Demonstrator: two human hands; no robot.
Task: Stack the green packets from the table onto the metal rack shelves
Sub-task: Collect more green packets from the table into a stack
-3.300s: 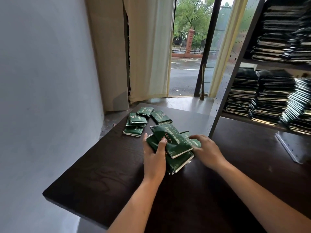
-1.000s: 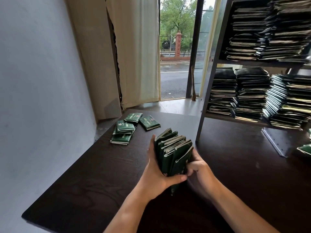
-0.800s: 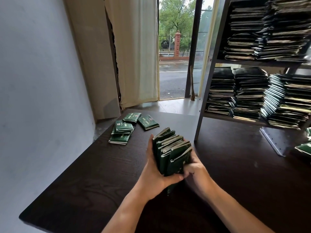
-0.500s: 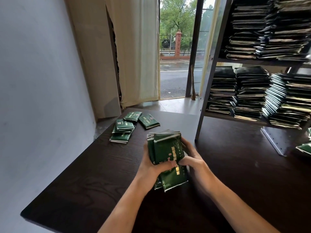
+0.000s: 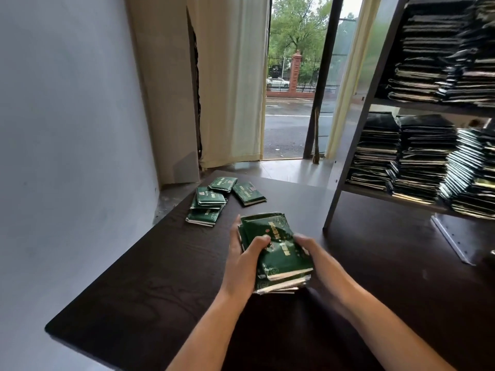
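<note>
Gripping a bundle of green packets [image 5: 276, 250], the left hand [image 5: 241, 266] wraps its thumb over the top packet's face while the right hand [image 5: 312, 253] closes against the bundle's right side; the fingers of both hands are curled round the bundle, which lies face-up, held low over the dark desk [image 5: 134, 290] near its middle — whether its underside rests on the desk cannot be told. Pale packet edges show at the near end, slightly out of line. Loose packets [image 5: 211, 202] remain farther back on the desk, some overlapping, one lying apart to their right. Right of the bundle rises the upright of the metal rack [image 5: 348, 162], whose shelves already carry tall piles of stacked packets [image 5: 401, 156].

Risk, as a judgement: the packets look smooth and are squeezed only from the sides, so a slackened grip on the way to the shelf could let the middle ones slide out and fan across the desk. The shelf piles lean in places — setting the bundle down off-centre could topple one.

Hidden or unclear: the right hand is motion-blurred and its fingertips lie behind the bundle; the number of packets held cannot be counted; the printing is unreadable; the rack is cut off at the right edge.
</note>
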